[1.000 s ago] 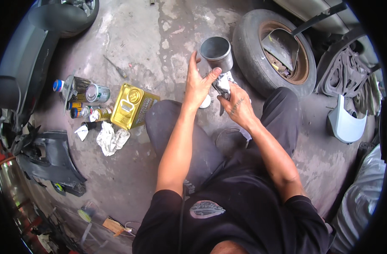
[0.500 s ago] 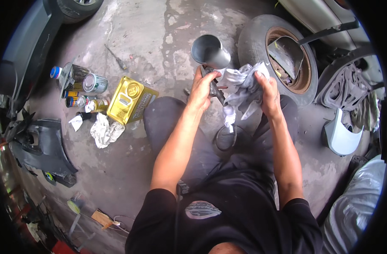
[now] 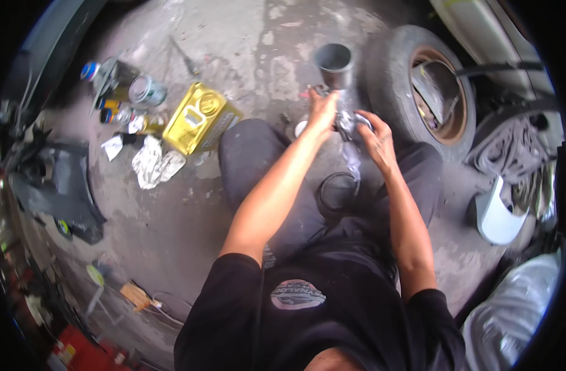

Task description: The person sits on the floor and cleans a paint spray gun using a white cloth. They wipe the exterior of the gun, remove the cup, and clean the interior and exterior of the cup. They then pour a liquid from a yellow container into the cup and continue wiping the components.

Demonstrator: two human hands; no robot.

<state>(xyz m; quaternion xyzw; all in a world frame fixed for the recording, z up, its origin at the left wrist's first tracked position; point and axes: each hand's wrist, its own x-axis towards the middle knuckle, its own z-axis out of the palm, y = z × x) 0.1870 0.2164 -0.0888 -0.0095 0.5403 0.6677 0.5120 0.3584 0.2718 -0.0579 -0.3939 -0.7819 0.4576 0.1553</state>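
My left hand [image 3: 322,114] is closed round the body of a spray gun with a grey metal cup [image 3: 335,65], held upright above the floor between my knees. My right hand [image 3: 377,141] is curled against the gun's right side. Pale, crumpled rag [image 3: 362,120] shows at its fingertips; most of it is blurred or hidden. A whitish cloth strip [image 3: 351,159] hangs below the gun, above a black hose loop [image 3: 337,191]. A white round lid-like piece [image 3: 301,128] lies beside my left wrist.
A wheel [image 3: 397,86] with a rusty rim lies to the right, near a pale curved panel [image 3: 499,213]. A gold tin [image 3: 196,117], several cans and bottles, and a crumpled white cloth [image 3: 153,162] are at the left. A black plastic car part [image 3: 63,182] is farther left.
The gun has shifted right and its cup now stands more upright. My right hand has come in against the gun; the rag, spread out before, is now bunched and largely hidden.
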